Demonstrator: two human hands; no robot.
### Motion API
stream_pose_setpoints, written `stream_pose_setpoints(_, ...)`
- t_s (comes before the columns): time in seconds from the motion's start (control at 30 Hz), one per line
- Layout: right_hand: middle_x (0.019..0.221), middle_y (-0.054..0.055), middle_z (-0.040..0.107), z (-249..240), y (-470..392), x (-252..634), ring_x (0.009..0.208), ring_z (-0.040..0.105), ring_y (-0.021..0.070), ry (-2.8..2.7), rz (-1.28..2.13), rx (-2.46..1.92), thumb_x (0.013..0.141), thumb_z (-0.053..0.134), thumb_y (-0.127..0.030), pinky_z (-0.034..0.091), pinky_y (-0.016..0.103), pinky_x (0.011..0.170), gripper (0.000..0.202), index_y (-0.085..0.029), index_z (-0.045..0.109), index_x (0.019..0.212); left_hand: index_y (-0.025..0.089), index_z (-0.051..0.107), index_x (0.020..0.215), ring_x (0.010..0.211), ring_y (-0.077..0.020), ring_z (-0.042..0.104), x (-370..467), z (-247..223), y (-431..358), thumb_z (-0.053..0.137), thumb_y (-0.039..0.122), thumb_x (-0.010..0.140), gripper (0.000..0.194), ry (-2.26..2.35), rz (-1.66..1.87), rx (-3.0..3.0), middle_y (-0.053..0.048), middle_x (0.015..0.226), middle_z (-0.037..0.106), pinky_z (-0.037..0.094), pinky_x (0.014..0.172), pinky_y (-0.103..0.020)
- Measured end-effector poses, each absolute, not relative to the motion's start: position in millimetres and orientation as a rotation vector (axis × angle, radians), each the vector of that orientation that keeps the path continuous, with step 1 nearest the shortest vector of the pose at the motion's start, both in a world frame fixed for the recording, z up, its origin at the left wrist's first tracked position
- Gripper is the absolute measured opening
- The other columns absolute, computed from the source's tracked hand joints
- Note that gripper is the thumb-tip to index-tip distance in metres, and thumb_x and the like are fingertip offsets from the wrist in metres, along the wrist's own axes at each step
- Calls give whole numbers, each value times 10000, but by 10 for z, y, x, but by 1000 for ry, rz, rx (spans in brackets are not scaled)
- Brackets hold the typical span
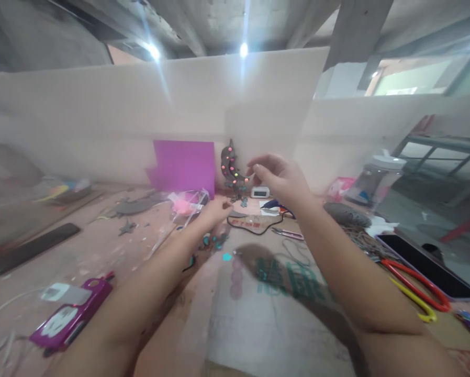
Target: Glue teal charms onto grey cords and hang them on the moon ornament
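A dark grey crescent moon ornament [227, 166], dotted with pink, orange and green balls, stands upright near the wall. Small teal and grey pieces [243, 201] dangle beneath it. My right hand [272, 173] is raised at the right, its curled fingertips close by the moon's lower point; whether they touch it is unclear. Lower and to the left, my left hand [224, 209] has its fingers drawn together near the dangling pieces. Anything held in either hand is too small to make out. A bright teal piece [226, 257] lies on the board below.
A purple sheet [186, 167] leans on the wall. A blue-handled tool [276, 204], a cutter [288, 233] and a black cord [254, 231] lie ahead. At right are red-handled scissors [419, 288], a phone [427, 264] and a bottle [376, 178]; at left, a purple device [72, 317].
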State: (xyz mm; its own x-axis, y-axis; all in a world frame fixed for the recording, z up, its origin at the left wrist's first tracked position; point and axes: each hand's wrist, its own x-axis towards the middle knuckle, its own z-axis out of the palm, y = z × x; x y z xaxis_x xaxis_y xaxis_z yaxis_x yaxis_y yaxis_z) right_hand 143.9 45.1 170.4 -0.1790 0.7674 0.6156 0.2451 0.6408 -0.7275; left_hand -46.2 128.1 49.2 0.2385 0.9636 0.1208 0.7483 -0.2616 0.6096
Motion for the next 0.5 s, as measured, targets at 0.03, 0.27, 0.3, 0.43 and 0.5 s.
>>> stream_pose_setpoints(0.03, 806, 11, 682, 1625, 431, 1465, 638, 598, 91, -1782, 586, -865, 877, 520, -196, 481, 219, 622, 135, -180, 646, 924, 156, 612, 1164, 1007, -217, 632, -463, 483, 1152, 574, 342, 938, 295, 1546, 676, 2111, -93, 1180, 631, 543, 871, -421)
stream_pose_setpoints(0.27, 763, 34, 689, 637, 229, 1956, 631, 608, 141, -1853, 636, -1173, 842, 509, -292, 501, 267, 610, 185, -179, 642, 904, 196, 737, 935, 886, -219, 679, -419, 376, 384, 549, 289, 839, 231, 1460, 702, 2193, -46, 938, 756, 512, 790, -289)
stream_pose_setpoints(0.3, 764, 39, 690, 525, 184, 2029, 605, 599, 136, -1847, 640, -1200, 839, 496, -295, 495, 265, 587, 196, -172, 637, 899, 191, 736, 928, 881, -216, 682, -406, 354, 320, 545, 277, 829, 232, 1451, 691, 2199, -45, 934, 757, 511, 778, -280)
stream_pose_setpoints(0.43, 762, 44, 690, 292, 14, 2270, 578, 574, 129, -1859, 602, -1309, 828, 481, -289, 471, 256, 563, 223, -157, 645, 903, 188, 731, 888, 803, -189, 695, -318, 261, 152, 544, 276, 817, 218, 1417, 626, 2222, -28, 865, 759, 505, 702, -245)
stream_pose_setpoints(0.5, 756, 36, 692, 267, -61, 2355, 601, 576, 136, -1894, 553, -1363, 813, 513, -278, 464, 261, 589, 206, -163, 663, 894, 192, 729, 881, 745, -181, 695, -255, 232, 82, 544, 284, 827, 213, 1411, 604, 2237, -23, 809, 753, 498, 667, -239)
